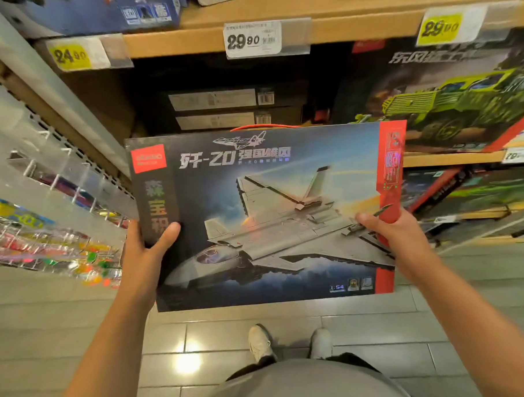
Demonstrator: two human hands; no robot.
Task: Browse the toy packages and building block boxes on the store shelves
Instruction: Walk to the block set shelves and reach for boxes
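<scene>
I hold a large flat building block box in front of me, its face showing a grey fighter jet, with red trim on its right side. My left hand grips its lower left edge, thumb lying on the front. At the lower right edge my right hand grips it, thumb also on the front. A thin red carry handle arcs over the box's top edge. The fingers behind the box are hidden.
Wooden shelves with price tags stand ahead. A box with a green truck sits at the right, dark boxes behind mine. Hanging bright packets fill pegs at the left. Grey tiled floor and my shoes lie below.
</scene>
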